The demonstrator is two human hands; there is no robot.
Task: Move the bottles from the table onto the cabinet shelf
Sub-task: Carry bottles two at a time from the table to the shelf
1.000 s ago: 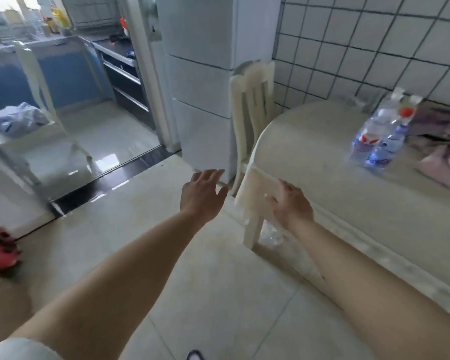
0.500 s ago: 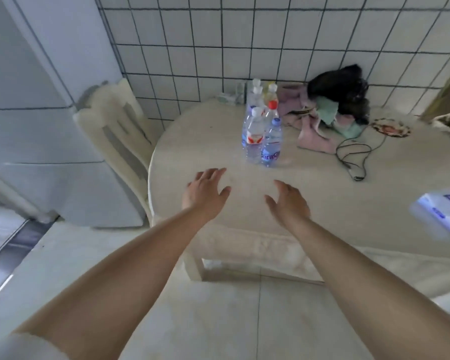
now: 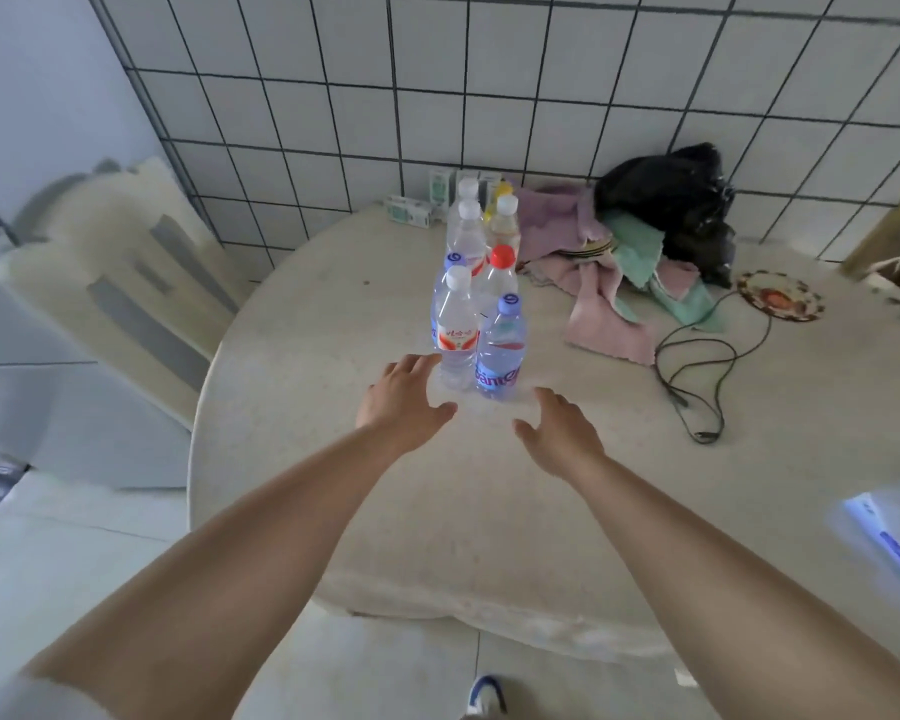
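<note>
Here both hands reach forward over the round, pale beige stone-look tabletop (image 3: 365,511), and neither grip has closed on anything: the left hand (image 3: 404,396) has its fingers spread and relaxed, fingertips just beside the base of the nearest clear plastic bottle with a white cap and red-and-white label (image 3: 455,330), while the right hand (image 3: 559,428) is likewise apart and empty, near the clear plastic bottle with a pale blue cap and blue label (image 3: 500,350). Whether the left fingertips actually touch the first bottle cannot be told. These two stand upright, side by side, at the front of a tight cluster; behind them rise a clear bottle with a red cap (image 3: 501,270), a further clear bottle with a white cap (image 3: 468,233), and a bottle with a white cap and yellowish contents (image 3: 505,226), with more caps partly hidden behind. The clear bottles appear to hold water and all caps look fastened. Judged from this arrangement, the task is at its start: the visible bottles remain on the tabletop, none is lifted, and the cabinet shelf is out of view. Beyond the cluster lie a heap of pink and green cloths (image 3: 609,283), a crumpled black bag (image 3: 671,200), a thin black cable (image 3: 697,356) and small green-and-white cartons (image 3: 411,210) against the tiled wall (image 3: 489,70).
</note>
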